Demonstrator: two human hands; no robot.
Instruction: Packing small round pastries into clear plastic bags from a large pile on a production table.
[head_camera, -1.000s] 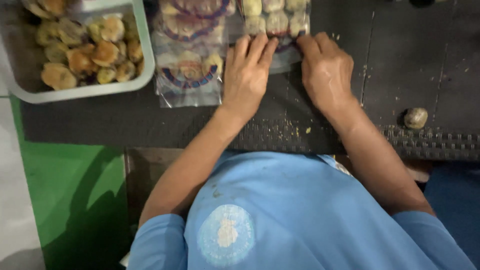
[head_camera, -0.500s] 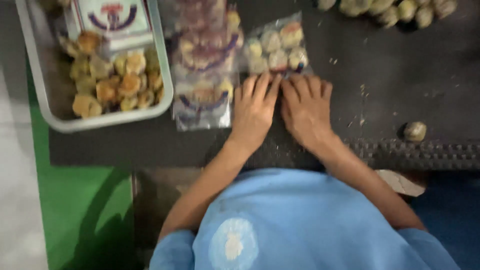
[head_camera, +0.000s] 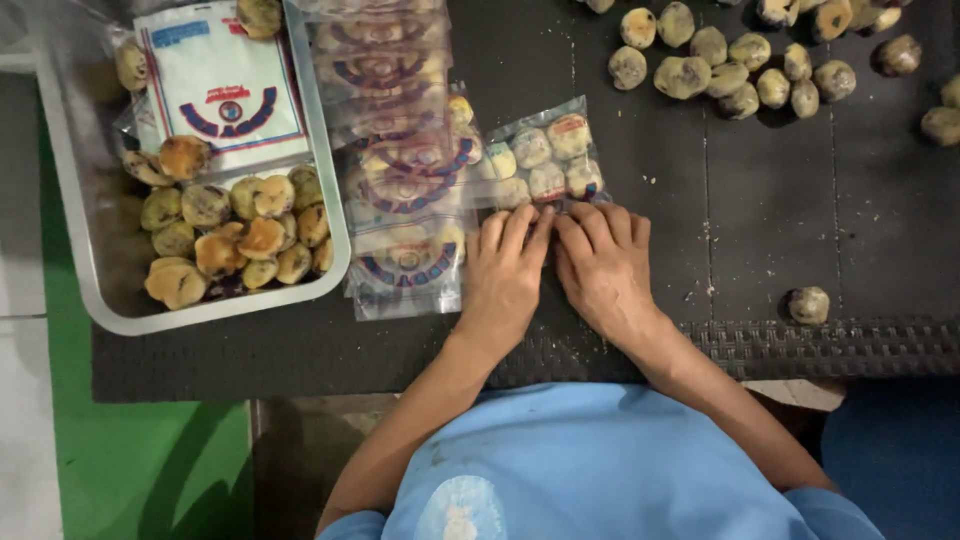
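- Broadly, we work on the dark mat (head_camera: 780, 230), keeping the filled tray (head_camera: 325, 170) and the stack of packed bags (head_camera: 400, 190) off to the left.
- We keep the clear bag of cakes (head_camera: 540, 160) flat, just beyond our fingertips.
- We press our left hand (head_camera: 503, 280) and right hand (head_camera: 603, 270) side by side, fingers together, flat on its near edge, presumably folding it evenly.

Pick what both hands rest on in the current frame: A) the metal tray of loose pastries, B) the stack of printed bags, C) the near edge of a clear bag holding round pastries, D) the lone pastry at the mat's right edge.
C: the left hand and right hand press side by side on the near edge of the clear bag.
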